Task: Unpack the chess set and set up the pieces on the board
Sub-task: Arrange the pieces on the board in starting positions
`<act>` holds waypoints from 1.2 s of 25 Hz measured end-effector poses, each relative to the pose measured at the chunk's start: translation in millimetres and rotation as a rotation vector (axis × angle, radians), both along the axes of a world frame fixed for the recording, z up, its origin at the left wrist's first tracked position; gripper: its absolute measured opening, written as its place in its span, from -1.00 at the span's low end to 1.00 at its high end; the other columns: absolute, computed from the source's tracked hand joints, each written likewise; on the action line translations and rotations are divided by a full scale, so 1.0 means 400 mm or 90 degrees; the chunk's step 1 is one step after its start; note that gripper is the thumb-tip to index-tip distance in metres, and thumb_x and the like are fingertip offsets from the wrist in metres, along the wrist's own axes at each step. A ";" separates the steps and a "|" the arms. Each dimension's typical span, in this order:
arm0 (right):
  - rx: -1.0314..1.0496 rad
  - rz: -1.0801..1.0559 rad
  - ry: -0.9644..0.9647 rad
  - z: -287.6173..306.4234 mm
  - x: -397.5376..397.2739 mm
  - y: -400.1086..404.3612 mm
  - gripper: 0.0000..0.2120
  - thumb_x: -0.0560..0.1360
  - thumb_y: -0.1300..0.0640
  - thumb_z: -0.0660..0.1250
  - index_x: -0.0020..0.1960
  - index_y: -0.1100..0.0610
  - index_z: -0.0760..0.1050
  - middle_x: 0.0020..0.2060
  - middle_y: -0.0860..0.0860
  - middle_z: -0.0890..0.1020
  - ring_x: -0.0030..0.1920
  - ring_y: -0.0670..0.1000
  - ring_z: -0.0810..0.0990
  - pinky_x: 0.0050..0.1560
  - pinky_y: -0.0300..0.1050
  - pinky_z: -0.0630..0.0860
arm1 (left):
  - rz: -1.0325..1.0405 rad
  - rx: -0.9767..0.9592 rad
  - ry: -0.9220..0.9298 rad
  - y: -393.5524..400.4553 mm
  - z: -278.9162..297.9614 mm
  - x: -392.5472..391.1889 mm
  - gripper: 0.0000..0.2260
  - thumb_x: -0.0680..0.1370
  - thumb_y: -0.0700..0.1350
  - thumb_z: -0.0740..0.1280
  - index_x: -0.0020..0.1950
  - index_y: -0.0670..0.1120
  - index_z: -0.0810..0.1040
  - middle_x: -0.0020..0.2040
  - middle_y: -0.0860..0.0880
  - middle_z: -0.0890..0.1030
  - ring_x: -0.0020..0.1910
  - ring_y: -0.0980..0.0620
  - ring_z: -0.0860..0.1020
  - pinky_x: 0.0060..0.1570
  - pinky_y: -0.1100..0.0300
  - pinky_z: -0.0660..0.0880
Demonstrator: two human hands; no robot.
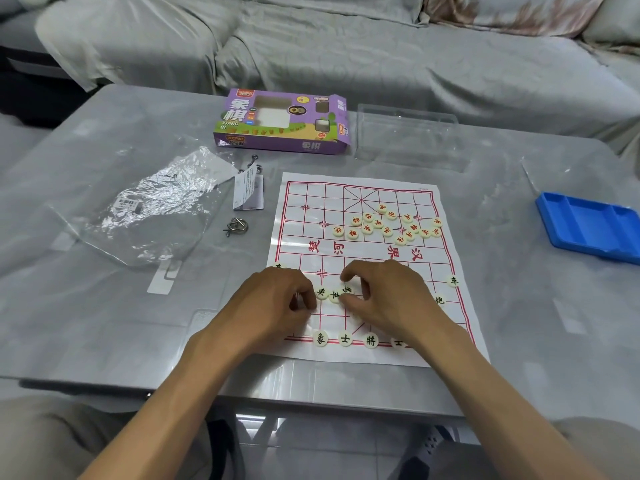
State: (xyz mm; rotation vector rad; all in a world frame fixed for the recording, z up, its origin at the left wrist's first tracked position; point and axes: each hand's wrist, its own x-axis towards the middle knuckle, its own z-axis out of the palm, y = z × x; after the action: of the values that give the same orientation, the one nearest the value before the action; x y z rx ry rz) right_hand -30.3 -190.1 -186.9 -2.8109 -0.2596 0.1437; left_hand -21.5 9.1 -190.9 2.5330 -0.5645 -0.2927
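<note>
A white paper xiangqi board [298, 216] with red lines lies on the grey table. Several cream discs with red characters [388, 225] lie loose in a cluster on its far half. Black-character discs stand on the near edge [346, 339] and at the right side [453, 280]. My left hand [273, 303] hovers low over the near left of the board with fingers curled; whether it holds a disc is hidden. My right hand [384, 299] pinches a black-character disc [347, 289] between thumb and forefinger, beside two more black discs [327, 293].
The purple xiangqi box [284, 123] stands behind the board, a clear plastic tray [408, 136] to its right. A blue tray [588, 226] lies at far right. A crumpled clear bag [156, 209], a leaflet [247, 190] and metal ring puzzles [236, 226] lie left.
</note>
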 end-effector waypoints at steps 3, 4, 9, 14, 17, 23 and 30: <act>-0.011 0.026 -0.010 -0.011 -0.014 0.025 -0.71 0.51 -0.17 0.28 0.19 -0.12 0.48 -0.05 -0.08 0.65 -0.04 -0.02 0.56 -0.19 -0.17 0.34 | 0.004 -0.006 0.006 0.002 0.007 -0.001 -0.89 0.43 -0.14 0.40 -0.16 0.08 0.65 -0.21 0.15 0.62 -0.20 0.17 0.56 -0.18 0.22 0.51; -0.016 0.027 -0.017 -0.015 -0.016 0.028 -0.71 0.51 -0.16 0.27 0.19 -0.12 0.48 -0.05 -0.07 0.65 -0.04 -0.02 0.57 -0.19 -0.17 0.34 | 0.005 -0.007 0.009 0.001 0.008 -0.002 -0.88 0.42 -0.14 0.40 -0.16 0.08 0.65 -0.22 0.15 0.62 -0.21 0.17 0.56 -0.17 0.21 0.52; -0.014 0.011 -0.023 -0.021 -0.013 0.026 -0.73 0.52 -0.15 0.27 0.18 -0.13 0.47 -0.08 -0.08 0.64 -0.05 -0.01 0.57 -0.18 -0.16 0.35 | 0.009 0.004 0.005 0.000 0.009 -0.004 -0.88 0.43 -0.13 0.39 -0.13 0.09 0.66 -0.21 0.14 0.64 -0.20 0.16 0.57 -0.15 0.18 0.53; 0.015 -0.003 -0.010 -0.019 -0.014 0.030 -0.76 0.51 -0.08 0.29 0.16 -0.11 0.51 -0.14 -0.10 0.62 -0.11 -0.05 0.52 -0.20 -0.17 0.33 | 0.005 0.019 -0.004 -0.001 0.016 -0.007 -0.89 0.44 -0.12 0.38 -0.12 0.08 0.66 -0.15 0.14 0.65 -0.16 0.16 0.57 -0.12 0.18 0.52; 0.061 -0.014 -0.010 0.008 -0.003 0.021 -0.77 0.48 0.01 0.33 0.14 -0.09 0.51 -0.37 -0.17 0.45 -0.24 -0.11 0.45 -0.17 -0.15 0.45 | 0.006 0.027 -0.005 -0.003 0.019 -0.007 -0.90 0.45 -0.12 0.37 -0.14 0.07 0.65 -0.15 0.14 0.64 -0.15 0.15 0.57 -0.11 0.18 0.51; 0.072 0.062 0.024 0.049 0.072 0.012 -0.77 0.49 0.13 0.36 0.14 -0.05 0.55 -0.41 -0.18 0.39 -0.36 -0.17 0.37 -0.33 -0.27 0.29 | -0.001 0.037 0.007 -0.008 0.018 -0.004 -0.88 0.46 -0.13 0.34 -0.13 0.07 0.63 -0.15 0.13 0.63 -0.18 0.16 0.51 -0.24 0.36 0.35; 0.026 0.128 0.048 0.016 0.124 0.042 -0.74 0.49 0.14 0.35 0.16 -0.02 0.55 -0.35 -0.22 0.35 -0.26 -0.14 0.36 -0.35 -0.27 0.22 | 0.012 0.038 -0.002 -0.014 0.005 0.004 -0.86 0.45 -0.13 0.33 -0.13 0.07 0.64 -0.12 0.15 0.62 -0.12 0.15 0.53 -0.17 0.26 0.39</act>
State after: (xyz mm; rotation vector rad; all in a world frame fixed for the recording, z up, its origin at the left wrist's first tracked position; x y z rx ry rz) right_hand 19.4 -173.3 -180.3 -2.7271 -0.5216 0.2860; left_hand -19.8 3.5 -188.9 2.5945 -0.5409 -0.3039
